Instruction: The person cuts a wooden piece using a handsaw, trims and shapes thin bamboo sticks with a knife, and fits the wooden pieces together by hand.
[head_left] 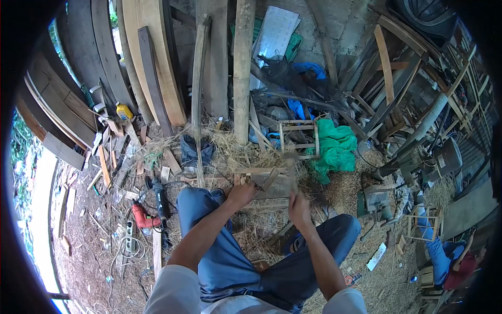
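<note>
My right hand (299,210) is closed around the handle of a hammer (293,178). Its head points away from me and is slightly blurred. My left hand (242,195) is closed at the near left of a low wooden board (282,192), its fingers pinched beside a short wooden piece (270,179). A thin dark thing shows at those fingertips, too small to name. Both hands are in front of my bent knees, and the hammer is above the board's right part.
A red drill (144,217), an angle grinder (159,199) and a power strip (130,238) lie left of my leg. Planks (151,63) lean at the back. A green sheet (334,144) lies beside a small wooden frame (298,127). Another person (460,269) sits at far right.
</note>
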Available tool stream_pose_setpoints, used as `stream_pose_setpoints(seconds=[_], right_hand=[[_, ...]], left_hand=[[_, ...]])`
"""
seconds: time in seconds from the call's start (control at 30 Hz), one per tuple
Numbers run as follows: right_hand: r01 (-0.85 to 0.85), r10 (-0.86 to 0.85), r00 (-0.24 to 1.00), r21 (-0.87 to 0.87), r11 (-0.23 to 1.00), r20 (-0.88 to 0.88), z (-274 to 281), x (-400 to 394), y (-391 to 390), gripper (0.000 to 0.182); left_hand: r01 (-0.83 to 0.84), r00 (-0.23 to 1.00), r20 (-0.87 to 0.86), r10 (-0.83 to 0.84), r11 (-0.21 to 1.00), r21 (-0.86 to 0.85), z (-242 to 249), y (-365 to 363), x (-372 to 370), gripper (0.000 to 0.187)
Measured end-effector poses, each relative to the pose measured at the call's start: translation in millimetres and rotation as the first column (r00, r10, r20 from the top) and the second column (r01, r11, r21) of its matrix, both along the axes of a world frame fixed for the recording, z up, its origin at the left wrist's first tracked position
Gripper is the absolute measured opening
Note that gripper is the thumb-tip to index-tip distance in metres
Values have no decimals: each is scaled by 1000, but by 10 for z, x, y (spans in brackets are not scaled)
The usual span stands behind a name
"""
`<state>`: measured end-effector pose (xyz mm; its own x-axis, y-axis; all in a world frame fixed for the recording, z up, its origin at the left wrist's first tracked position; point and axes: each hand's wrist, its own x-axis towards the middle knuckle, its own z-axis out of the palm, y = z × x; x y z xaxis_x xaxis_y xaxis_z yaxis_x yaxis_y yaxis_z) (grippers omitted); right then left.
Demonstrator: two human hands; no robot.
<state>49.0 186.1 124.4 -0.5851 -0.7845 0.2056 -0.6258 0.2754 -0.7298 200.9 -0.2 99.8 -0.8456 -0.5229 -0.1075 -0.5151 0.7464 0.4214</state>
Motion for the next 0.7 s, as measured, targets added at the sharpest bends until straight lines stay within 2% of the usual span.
stream_pose_setpoints(seconds=[0.03, 0.07, 0.13, 0.17, 0.27, 0.33, 0.37, 0.4, 0.47, 0.5, 0.57, 0.7], right_hand=[[-130, 141, 980, 92, 987, -137, -307, -72, 48, 33], [-123, 134, 981, 85, 989, -142, -260, -57, 59, 33], [-71, 74, 997, 176, 982, -15, -33, 56, 35, 32], [-70, 74, 997, 170, 983, -18, 90, 66, 12, 32], [-3, 3, 1000, 84, 996, 0, 453, 93, -87, 31], [84, -80, 995, -75, 994, 55, 682, 118, -122, 31], [111, -106, 992, -79, 991, 69, 778, 158, -116, 32], [115, -109, 991, -75, 991, 75, 616, 154, -85, 32], [45, -37, 991, 65, 997, -125, 104, 89, -11, 33], [51, -42, 991, 65, 997, -128, -38, 51, 11, 33], [-110, 117, 993, 279, 954, -8, -190, 8, 5, 34], [-30, 8, 995, 225, 974, 97, 206, 89, -78, 33]], left_hand=[[32, 998, -56, -33, 999, -29, -117, -43, 15, 31], [65, 991, -111, -71, 996, -63, -208, -74, 12, 33], [56, 993, -101, -66, 994, -99, -296, -51, 21, 32], [32, 995, -93, -42, 993, -113, -345, -43, 14, 32], [50, 997, -58, -51, 999, -18, -302, -62, 47, 32], [33, 999, -24, -33, 999, -9, -225, -47, 48, 31], [16, 1000, 1, -16, 1000, -4, -175, -43, 44, 31], [19, 1000, 8, -19, 1000, -1, -140, -45, 57, 31], [70, 995, -77, -71, 997, -12, -76, -34, 53, 32], [76, 994, -80, -77, 997, -12, -55, 7, 38, 32], [25, 998, -56, -29, 997, -74, -7, 49, 23, 33], [22, 1000, -10, -23, 999, -47, -408, -79, -69, 32]])
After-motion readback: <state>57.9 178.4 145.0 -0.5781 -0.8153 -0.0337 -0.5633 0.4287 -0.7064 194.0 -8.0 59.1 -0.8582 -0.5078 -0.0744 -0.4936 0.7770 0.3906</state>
